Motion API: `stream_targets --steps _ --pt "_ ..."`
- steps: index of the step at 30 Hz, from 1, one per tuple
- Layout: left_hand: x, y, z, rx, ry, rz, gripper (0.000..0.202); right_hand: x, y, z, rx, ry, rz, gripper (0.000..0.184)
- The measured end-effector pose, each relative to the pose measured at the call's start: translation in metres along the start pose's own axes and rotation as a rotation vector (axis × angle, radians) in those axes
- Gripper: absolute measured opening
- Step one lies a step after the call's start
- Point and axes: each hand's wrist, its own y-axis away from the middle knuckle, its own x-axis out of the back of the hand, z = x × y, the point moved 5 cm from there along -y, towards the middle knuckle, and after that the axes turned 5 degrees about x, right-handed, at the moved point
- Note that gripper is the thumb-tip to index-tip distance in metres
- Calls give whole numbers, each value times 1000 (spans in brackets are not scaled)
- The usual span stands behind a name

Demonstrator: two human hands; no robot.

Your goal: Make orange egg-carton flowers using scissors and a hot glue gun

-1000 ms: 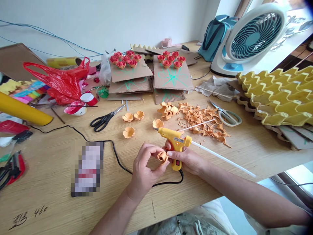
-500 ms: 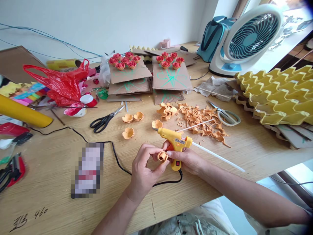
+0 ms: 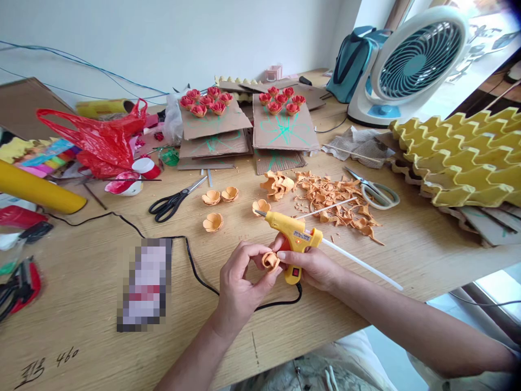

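An orange flower (image 3: pixel 271 262), curled into a small roll, is just above the front of the table (image 3: pixel 89 288), pinched in the grip of the left hand (image 3: pixel 241 279) between thumb and fingers. The right hand (image 3: pixel 316 266) has its grip closed around the handle of a yellow glue gun (image 3: pixel 291 228), its thumb tip reaching the flower's edge. The gun's nozzle points left, in front of an orange cup (image 3: pixel 260 206); whether they touch, I cannot tell. A white glue stick (image 3: pixel 366 266) juts from the gun's rear, and a black cord (image 3: pixel 199 277) runs from its handle across the table. Three more petal cups (image 3: pixel 213 222) sit to the left, near black scissors (image 3: pixel 169 206). Beyond the gun lie orange scraps (image 3: pixel 325 193), with pale-handled scissors (image 3: pixel 379 195) at their right. Farther back, red flowers (image 3: pixel 213 98) stand on cardboard (image 3: pixel 215 123); yellow egg trays (image 3: pixel 464 157) and a fan (image 3: pixel 419 65) are on the right.
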Motion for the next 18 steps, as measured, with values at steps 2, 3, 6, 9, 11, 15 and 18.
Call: stream_targets --steps 2,3,6,9,11,15,18 --pt "-1 1 -1 10 9 -8 26 0 1 0 1 -9 -5 28" --pt "-1 1 -1 16 14 -13 26 0 1 0 4 -15 -9 28" --pt "-2 1 -2 32 36 -23 27 -2 2 1 4 -21 -26 27" --pt "-2 1 -2 45 59 -25 27 -2 3 1 -10 -22 -30 28" --pt "-3 1 -2 57 71 -27 27 -1 3 2 -16 -19 -27 29" --pt "-4 2 -4 82 88 -36 24 -1 3 2 -22 -2 -34 32" --pt "-5 2 -5 95 83 -47 22 0 3 2 -22 10 -38 32"
